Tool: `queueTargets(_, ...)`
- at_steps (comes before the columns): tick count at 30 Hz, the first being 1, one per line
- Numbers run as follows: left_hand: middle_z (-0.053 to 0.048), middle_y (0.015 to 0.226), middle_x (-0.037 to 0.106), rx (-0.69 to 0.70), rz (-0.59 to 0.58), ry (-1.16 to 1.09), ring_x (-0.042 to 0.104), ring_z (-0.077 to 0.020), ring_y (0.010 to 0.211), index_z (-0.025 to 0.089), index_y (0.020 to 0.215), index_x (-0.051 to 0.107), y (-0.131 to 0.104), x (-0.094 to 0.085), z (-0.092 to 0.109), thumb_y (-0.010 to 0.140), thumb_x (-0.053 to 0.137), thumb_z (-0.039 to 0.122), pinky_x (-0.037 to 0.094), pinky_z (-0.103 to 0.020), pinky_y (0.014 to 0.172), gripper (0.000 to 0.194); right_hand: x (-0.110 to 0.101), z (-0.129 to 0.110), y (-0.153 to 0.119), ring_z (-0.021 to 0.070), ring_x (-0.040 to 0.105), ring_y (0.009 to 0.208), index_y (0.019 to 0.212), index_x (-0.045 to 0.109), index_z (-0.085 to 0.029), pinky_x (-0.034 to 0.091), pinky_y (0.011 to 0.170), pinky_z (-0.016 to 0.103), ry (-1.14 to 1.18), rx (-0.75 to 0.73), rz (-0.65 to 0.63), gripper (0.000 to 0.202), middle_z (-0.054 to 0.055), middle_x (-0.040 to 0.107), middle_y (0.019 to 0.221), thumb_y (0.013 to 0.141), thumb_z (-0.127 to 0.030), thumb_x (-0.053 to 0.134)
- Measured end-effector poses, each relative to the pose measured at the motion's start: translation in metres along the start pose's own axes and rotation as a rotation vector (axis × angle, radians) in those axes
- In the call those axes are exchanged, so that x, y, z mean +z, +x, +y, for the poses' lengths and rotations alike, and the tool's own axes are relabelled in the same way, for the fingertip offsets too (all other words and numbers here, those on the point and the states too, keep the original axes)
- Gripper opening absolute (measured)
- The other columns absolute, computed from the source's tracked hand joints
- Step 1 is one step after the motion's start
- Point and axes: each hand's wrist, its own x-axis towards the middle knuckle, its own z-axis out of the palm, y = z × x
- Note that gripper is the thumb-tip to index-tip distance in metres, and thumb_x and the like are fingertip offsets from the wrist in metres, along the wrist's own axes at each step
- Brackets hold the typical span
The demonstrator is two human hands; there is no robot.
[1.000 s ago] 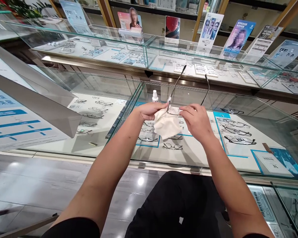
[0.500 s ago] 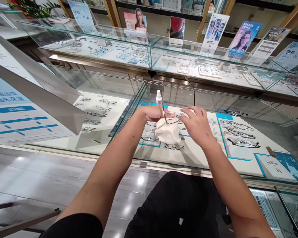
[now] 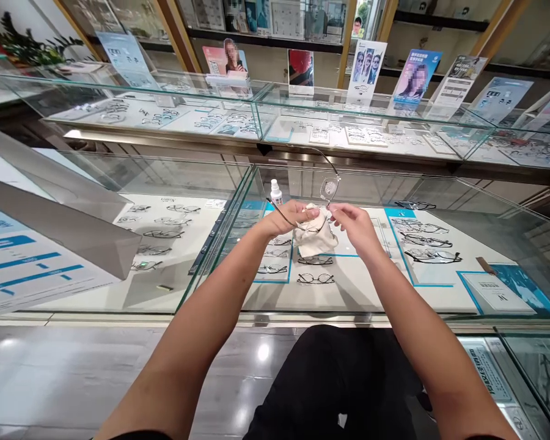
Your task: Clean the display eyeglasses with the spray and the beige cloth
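A cream cloth (image 3: 316,240) hangs from my left hand (image 3: 288,217), whose fingers are closed on it around one lens side of a pair of glasses (image 3: 330,188). One lens of the glasses stands uncovered above my hands, and a dark temple arm curves up from it. The other temple arm passes over my left hand. My right hand (image 3: 351,223) pinches the glasses near the middle of the frame, its fingertips beside the cloth. Just behind my left hand, a white bottle (image 3: 275,193) stands upright on the glass counter.
Under the counter glass (image 3: 302,299) lie rows of glasses (image 3: 433,256). A large folded display card (image 3: 36,244) stands at the left. Behind is a second glass case (image 3: 220,125) with upright advertising cards (image 3: 366,72) on top.
The glasses have turned, so one lens now shows above the cloth. My right hand has gone from spread fingers to a pinch on the frame. The view has shifted a little.
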Motion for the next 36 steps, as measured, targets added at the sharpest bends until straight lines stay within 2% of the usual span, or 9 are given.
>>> queueTargets(4, 0.006, 0.059, 0.030, 0.036, -0.020, 0.073, 0.023, -0.0070, 0.056, 0.018, 0.062, 0.046, 0.001, 0.010, 0.001, 0.077, 0.079, 0.068, 0.014, -0.027, 0.055, 0.061, -0.006, 0.007, 0.009, 0.0133, 0.053, 0.072, 0.093, 0.084, -0.024, 0.036, 0.063, 0.029, 0.193, 0.131, -0.060, 0.030, 0.000, 0.067, 0.078, 0.075, -0.048, 0.084)
queueTargets(8, 0.006, 0.061, 0.026, 0.033, -0.038, 0.072, 0.019, -0.0070, 0.057, 0.019, 0.062, 0.042, -0.002, 0.014, 0.006, 0.077, 0.079, 0.067, 0.012, -0.027, 0.055, 0.062, -0.008, 0.011, 0.012, 0.0119, 0.053, 0.073, 0.093, 0.084, -0.025, 0.035, 0.065, 0.027, 0.315, 0.189, -0.116, 0.034, -0.001, 0.067, 0.078, 0.069, -0.049, 0.090)
queueTargets(12, 0.005, 0.062, 0.035, 0.025, -0.046, 0.023, 0.025, -0.0071, 0.058, 0.016, 0.066, 0.053, -0.003, 0.015, 0.006, 0.076, 0.084, 0.060, 0.017, -0.026, 0.055, 0.055, -0.007, 0.012, 0.013, 0.0112, 0.053, 0.073, 0.085, 0.082, -0.024, 0.036, 0.065, 0.027, 0.388, 0.180, -0.140, 0.033, -0.001, 0.069, 0.081, 0.066, -0.048, 0.093)
queueTargets(16, 0.001, 0.069, 0.052, 0.031, -0.058, -0.066, 0.041, -0.0097, 0.062, 0.015, 0.077, 0.065, -0.002, 0.014, 0.001, 0.076, 0.085, 0.060, 0.031, -0.024, 0.058, 0.049, -0.006, 0.009, 0.014, 0.0107, 0.052, 0.068, 0.081, 0.079, -0.024, 0.038, 0.064, 0.027, 0.422, 0.194, -0.125, 0.035, -0.001, 0.074, 0.088, 0.061, -0.049, 0.095)
queueTargets(20, -0.004, 0.081, 0.065, 0.001, -0.130, -0.273, 0.059, -0.0145, 0.077, 0.015, 0.089, 0.071, -0.002, 0.014, 0.000, 0.080, 0.078, 0.070, 0.049, -0.026, 0.073, 0.055, -0.007, 0.005, 0.013, 0.0114, 0.055, 0.070, 0.078, 0.078, -0.024, 0.043, 0.065, 0.027, 0.471, 0.206, -0.081, 0.038, -0.001, 0.077, 0.094, 0.056, -0.046, 0.098)
queueTargets(22, -0.005, 0.085, 0.067, 0.007, -0.157, -0.345, 0.063, -0.0160, 0.084, 0.016, 0.091, 0.072, -0.003, 0.015, 0.002, 0.080, 0.079, 0.070, 0.052, -0.028, 0.082, 0.056, -0.007, 0.004, 0.014, 0.0121, 0.057, 0.072, 0.077, 0.077, -0.024, 0.045, 0.066, 0.026, 0.494, 0.205, -0.056, 0.038, -0.001, 0.078, 0.095, 0.053, -0.045, 0.099)
queueTargets(25, -0.004, 0.079, 0.065, 0.006, -0.150, -0.318, 0.060, -0.0137, 0.078, 0.015, 0.086, 0.070, -0.004, 0.017, 0.005, 0.080, 0.082, 0.065, 0.051, -0.026, 0.077, 0.052, -0.007, 0.003, 0.014, 0.0136, 0.060, 0.076, 0.074, 0.076, -0.023, 0.046, 0.066, 0.026, 0.517, 0.213, -0.027, 0.040, 0.000, 0.079, 0.098, 0.050, -0.044, 0.100)
queueTargets(30, 0.000, 0.068, 0.056, 0.034, -0.084, -0.192, 0.047, -0.0092, 0.062, 0.015, 0.080, 0.067, -0.002, 0.020, 0.004, 0.084, 0.078, 0.062, 0.039, -0.023, 0.059, 0.049, -0.005, 0.003, 0.014, 0.0135, 0.061, 0.073, 0.078, 0.077, -0.023, 0.046, 0.066, 0.027, 0.518, 0.239, -0.048, 0.041, 0.001, 0.078, 0.094, 0.052, -0.045, 0.099)
queueTargets(36, -0.002, 0.075, 0.065, 0.060, -0.058, -0.225, 0.051, -0.0106, 0.065, 0.012, 0.088, 0.071, 0.001, 0.026, 0.002, 0.080, 0.081, 0.061, 0.038, -0.025, 0.061, 0.051, -0.005, 0.001, 0.011, 0.0121, 0.057, 0.071, 0.077, 0.077, -0.023, 0.045, 0.064, 0.026, 0.526, 0.238, -0.106, 0.040, -0.001, 0.076, 0.091, 0.053, -0.046, 0.099)
